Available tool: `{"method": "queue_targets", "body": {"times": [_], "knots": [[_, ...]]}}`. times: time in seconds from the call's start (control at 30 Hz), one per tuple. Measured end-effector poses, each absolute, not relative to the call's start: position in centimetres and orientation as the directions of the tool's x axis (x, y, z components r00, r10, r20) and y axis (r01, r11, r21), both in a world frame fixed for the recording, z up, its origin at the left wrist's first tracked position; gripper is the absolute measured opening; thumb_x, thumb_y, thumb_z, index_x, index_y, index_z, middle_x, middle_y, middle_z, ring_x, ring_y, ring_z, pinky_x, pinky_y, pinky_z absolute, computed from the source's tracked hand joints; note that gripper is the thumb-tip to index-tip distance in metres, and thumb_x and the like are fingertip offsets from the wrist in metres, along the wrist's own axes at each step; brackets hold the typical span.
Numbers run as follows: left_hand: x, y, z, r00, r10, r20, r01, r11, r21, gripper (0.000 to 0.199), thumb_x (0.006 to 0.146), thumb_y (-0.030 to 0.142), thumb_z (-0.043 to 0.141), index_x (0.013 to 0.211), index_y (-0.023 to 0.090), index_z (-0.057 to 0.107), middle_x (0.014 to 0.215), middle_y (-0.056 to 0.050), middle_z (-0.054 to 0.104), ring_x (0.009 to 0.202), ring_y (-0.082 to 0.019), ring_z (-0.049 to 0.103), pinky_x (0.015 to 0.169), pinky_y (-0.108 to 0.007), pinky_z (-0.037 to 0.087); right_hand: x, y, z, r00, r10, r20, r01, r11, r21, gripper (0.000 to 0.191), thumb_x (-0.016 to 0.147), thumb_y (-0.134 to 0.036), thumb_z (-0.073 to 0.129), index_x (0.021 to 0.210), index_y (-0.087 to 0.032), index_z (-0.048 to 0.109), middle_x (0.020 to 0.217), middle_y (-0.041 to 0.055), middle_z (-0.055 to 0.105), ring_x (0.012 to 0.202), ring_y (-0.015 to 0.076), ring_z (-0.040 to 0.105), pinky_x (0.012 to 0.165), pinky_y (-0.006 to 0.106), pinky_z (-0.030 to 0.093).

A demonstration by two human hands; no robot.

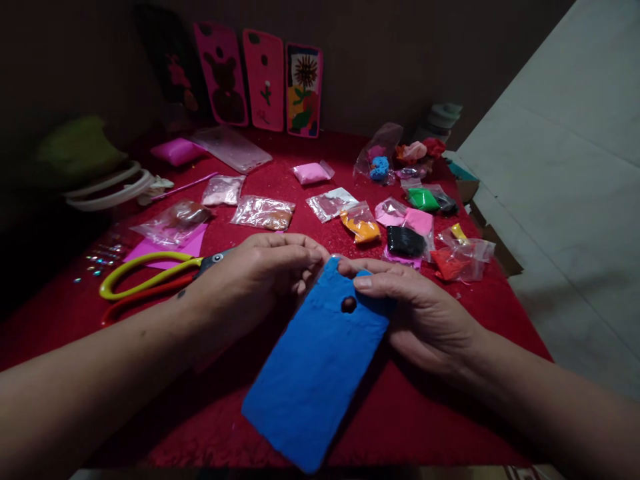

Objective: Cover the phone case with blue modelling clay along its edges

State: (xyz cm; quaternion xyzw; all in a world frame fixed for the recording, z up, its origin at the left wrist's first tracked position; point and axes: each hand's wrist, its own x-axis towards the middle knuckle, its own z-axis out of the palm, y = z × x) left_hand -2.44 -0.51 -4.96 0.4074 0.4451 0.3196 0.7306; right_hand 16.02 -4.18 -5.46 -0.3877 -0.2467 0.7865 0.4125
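Note:
A phone case [315, 367] covered in blue clay is held tilted over the red cloth, its far end raised toward my fingers. It has a round hole near that end and a notch in the far edge. My right hand [425, 307] grips the upper right side, thumb on the blue face and fingers behind. My left hand [273, 270] has its thumb and fingers pinched together at the upper left corner of the case; whether they hold the edge or a bit of clay is hidden. Left of that hand lie scissors [150, 270] with yellow and red handles.
Bags of clay lie across the red-covered table [440, 407], among them orange clay [361, 225], black clay [406, 241] and green clay [423, 198]. Decorated phone cases [264, 80] lean on the wall behind. A clear case [233, 148] lies flat. Small gems [97, 260] are at the left.

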Motion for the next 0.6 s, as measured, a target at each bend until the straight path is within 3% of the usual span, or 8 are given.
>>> {"method": "queue_targets", "body": {"times": [0.2,0.6], "knots": [[-2.32,-0.46,-5.20,0.484,0.754,-0.444,-0.136,0.566,0.813,0.019,0.069,0.028,0.079,0.078,0.014,0.069,0.069,-0.004,0.067,0.058,-0.013,0.060,0.058,-0.023,0.048,15.99,-4.12,-5.45,-0.328,0.834,-0.444,-0.457,-0.551,-0.698,0.025,0.060,-0.018,0.082,0.085,-0.015,0.077,0.075,0.0014,0.068,0.068,0.0114,0.058,0.076,0.025,0.049],[-2.49,-0.19,-5.85,0.483,0.775,-0.407,-0.137,0.526,0.839,0.021,0.072,0.032,0.080,0.080,0.015,0.070,0.070,-0.004,0.069,0.059,-0.013,0.062,0.058,-0.023,0.047,16.02,-3.96,-5.42,-0.317,0.830,-0.459,-0.438,-0.557,-0.706,0.027,0.059,-0.018,0.081,0.085,-0.016,0.076,0.078,0.0018,0.067,0.071,0.0132,0.058,0.078,0.027,0.047]]}}
